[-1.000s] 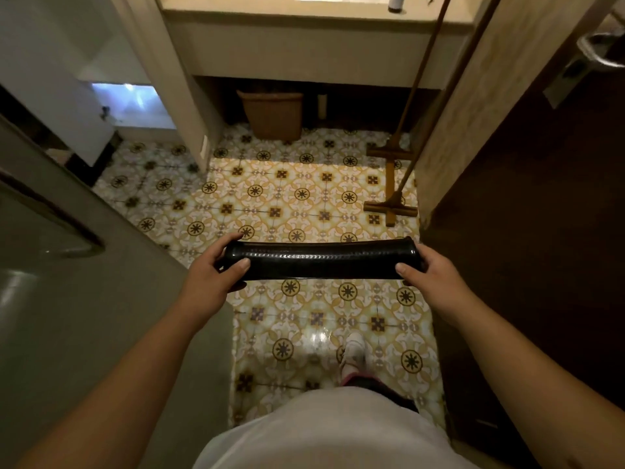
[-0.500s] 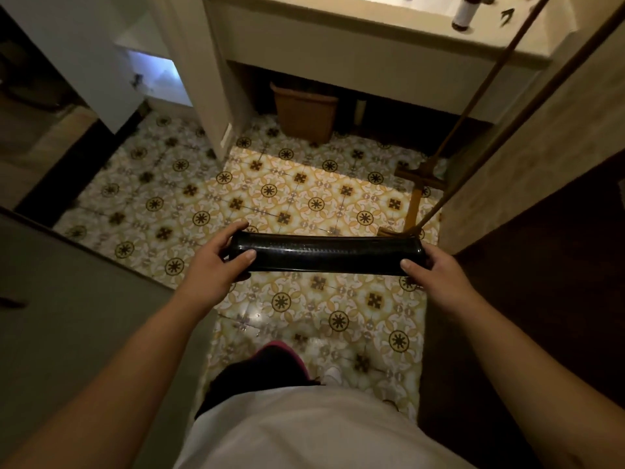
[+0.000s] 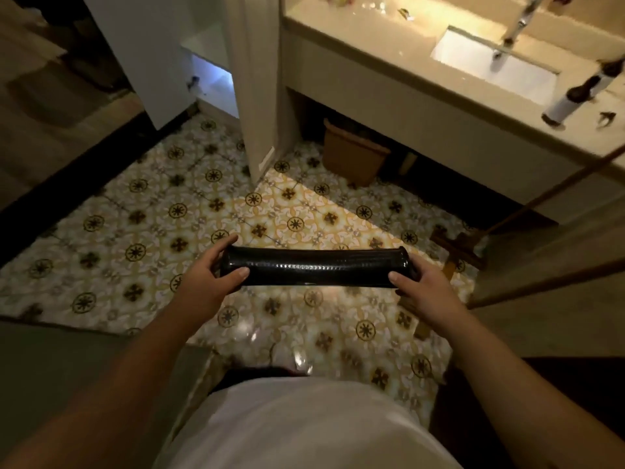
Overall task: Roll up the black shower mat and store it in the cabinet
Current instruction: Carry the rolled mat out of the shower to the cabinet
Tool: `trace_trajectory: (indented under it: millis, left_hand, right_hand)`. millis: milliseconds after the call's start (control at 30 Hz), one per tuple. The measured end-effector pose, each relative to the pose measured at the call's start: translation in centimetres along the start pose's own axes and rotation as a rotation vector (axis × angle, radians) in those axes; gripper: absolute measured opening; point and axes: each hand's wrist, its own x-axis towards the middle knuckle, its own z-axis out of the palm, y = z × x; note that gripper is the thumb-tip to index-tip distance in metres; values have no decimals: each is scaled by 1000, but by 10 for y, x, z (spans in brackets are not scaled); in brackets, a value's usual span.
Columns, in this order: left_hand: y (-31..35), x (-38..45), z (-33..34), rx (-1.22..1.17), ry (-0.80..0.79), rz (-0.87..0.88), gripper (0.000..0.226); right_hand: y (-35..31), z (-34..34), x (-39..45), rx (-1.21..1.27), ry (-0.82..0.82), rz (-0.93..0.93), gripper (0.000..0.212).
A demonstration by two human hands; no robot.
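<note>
The black shower mat [image 3: 314, 267] is rolled into a tight horizontal tube, held at waist height above the patterned tile floor. My left hand [image 3: 206, 277] grips its left end, thumb on top. My right hand [image 3: 422, 289] grips its right end. A white cabinet [image 3: 209, 45] stands at the upper left, its door [image 3: 142, 55] swung open and a lit lower shelf [image 3: 214, 79] showing inside.
A vanity counter [image 3: 389, 66] with a sink [image 3: 490, 66], a tap and a bottle [image 3: 575, 99] fills the upper right. A brown bin [image 3: 351, 154] sits beneath it. Wooden-handled mops [image 3: 463, 248] lean at the right. A grey surface [image 3: 67, 367] lies at my lower left.
The view has moved forward and turned, bringing the cabinet and the sink closer and larger. Both hands keep the same grip on the rolled mat.
</note>
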Motion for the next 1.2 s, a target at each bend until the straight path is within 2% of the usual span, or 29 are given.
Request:
trace_trajectory:
  millis: [267, 567, 800, 1033, 1200]
  left_hand:
    - [20, 67, -38, -19, 197, -27, 55]
    - [24, 126, -50, -111, 487, -98, 58]
    - [39, 164, -41, -166, 770, -164, 58]
    - [34, 175, -58, -288, 955, -210, 52]
    - [26, 188, -99, -324, 1046, -209, 45]
  right_hand:
    - [-65, 27, 130, -81, -228, -66, 43]
    - [-124, 80, 302, -172, -552, -151, 36]
    - [-183, 126, 423, -257, -792, -203, 35]
    - [-226, 200, 472, -315, -1022, -260, 36]
    - [-245, 266, 489, -322, -1079, -268, 32]
